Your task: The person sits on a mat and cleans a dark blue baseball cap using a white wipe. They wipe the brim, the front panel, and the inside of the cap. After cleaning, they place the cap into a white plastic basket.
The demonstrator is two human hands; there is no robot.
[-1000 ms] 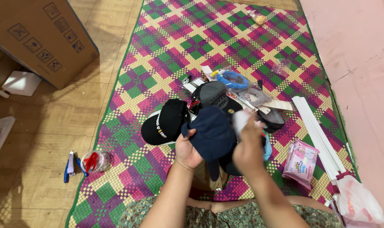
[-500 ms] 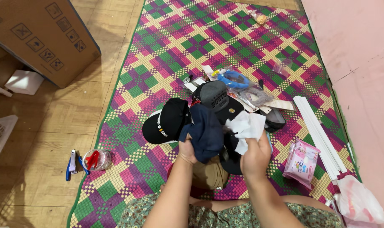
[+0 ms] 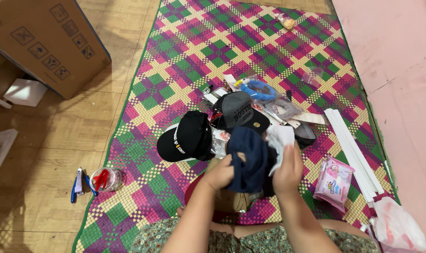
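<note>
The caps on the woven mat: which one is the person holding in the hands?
The dark navy fabric cap, gripped by the left hand. The black cap with white lettering and the grey-fronted cap lie untouched on the mat.

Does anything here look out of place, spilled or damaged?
Nothing looks spilled or broken. The left hand grips a navy cap, the right hand holds crumpled white paper beside it. Other caps and plastic packets lie in a loose heap on the woven mat; untidy, not damaged.
</note>
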